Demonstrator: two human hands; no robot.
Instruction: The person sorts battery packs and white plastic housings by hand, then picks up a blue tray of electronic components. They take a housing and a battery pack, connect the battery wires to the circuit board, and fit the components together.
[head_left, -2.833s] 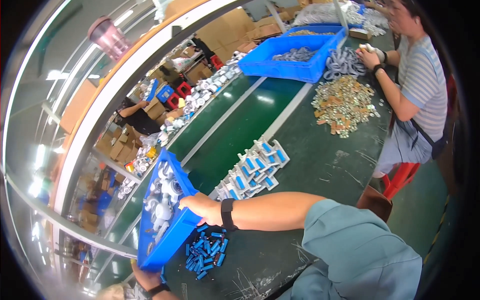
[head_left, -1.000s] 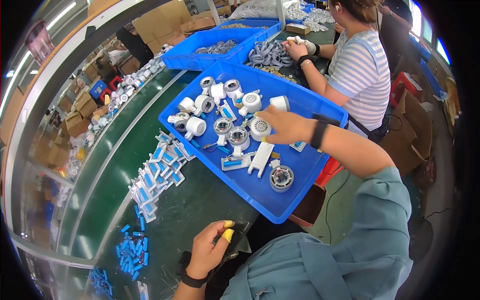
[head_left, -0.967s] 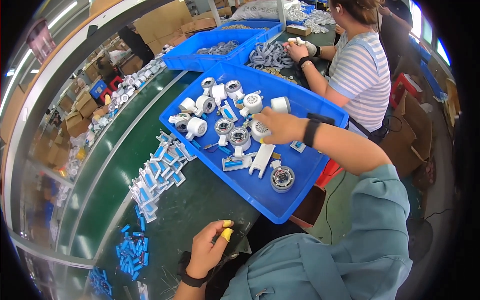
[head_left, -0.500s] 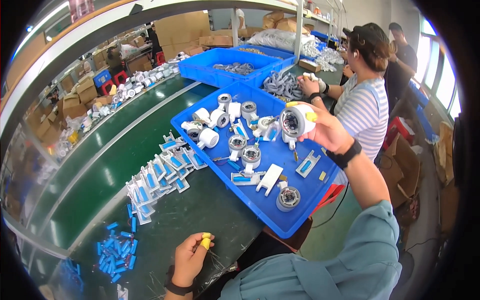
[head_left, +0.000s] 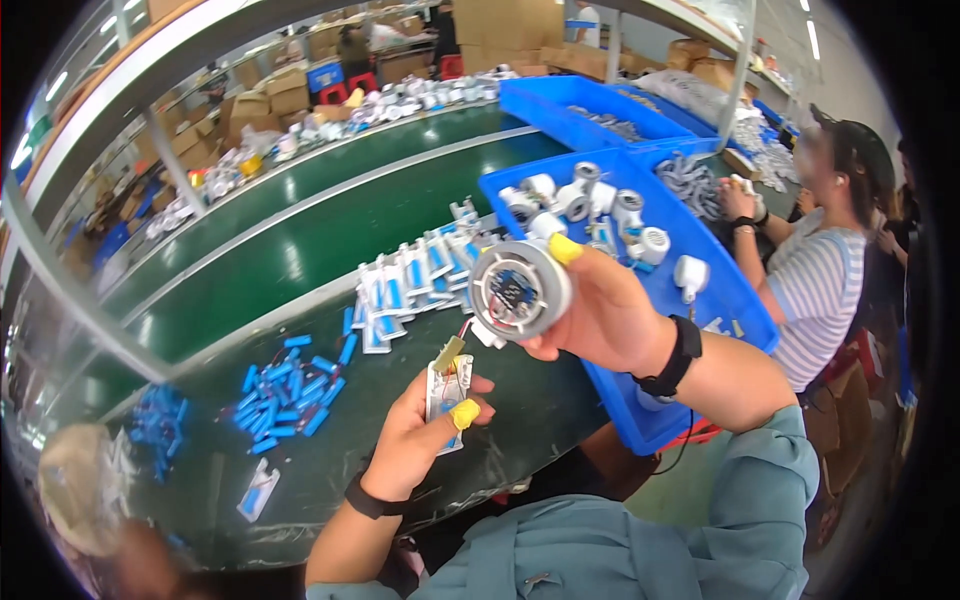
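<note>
My right hand [head_left: 610, 320] grips a round grey-white disc part [head_left: 518, 290] with a dark blue centre, raised in front of me with its face toward the camera. My left hand [head_left: 420, 440] holds a small white rectangular part [head_left: 447, 385] with a brass tab on top; thin wires run from it up to the disc. Yellow finger covers sit on both thumbs. Behind the right hand stands a blue tray [head_left: 735, 300] with several similar white round parts [head_left: 600, 205].
White-and-blue flat pieces [head_left: 410, 285] lie in a row and small blue caps [head_left: 285, 395] lie scattered on the dark table. A green conveyor belt [head_left: 300, 235] runs behind. A person in a striped shirt [head_left: 820, 290] works at the right, near another blue bin [head_left: 600, 110].
My right hand picked a round disc out of the blue tray and brought it up to my left hand, which rose with its small white part. My head turned from left to right.
</note>
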